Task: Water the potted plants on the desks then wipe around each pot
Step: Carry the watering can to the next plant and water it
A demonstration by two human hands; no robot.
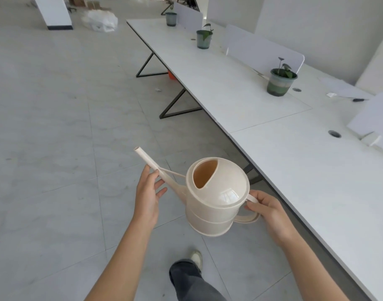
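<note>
I hold a cream plastic watering can (214, 203) over the floor, left of the desks. My right hand (266, 211) grips its handle. My left hand (148, 196) rests against the long spout, thumb and fingers loosely around it. Three potted plants stand along the white desk row (218, 83): the nearest green pot (280, 82), a middle pot (203, 39) and a far pot (171, 18). All are well beyond my hands.
White divider panels (264, 53) run behind the pots. Black metal desk legs (177, 105) stick out toward the tiled floor. A pen (358, 99), papers and cable holes (334, 134) lie on the near desk. A plastic bag (101, 20) sits on the far floor. My leg and shoe (192, 270) are below.
</note>
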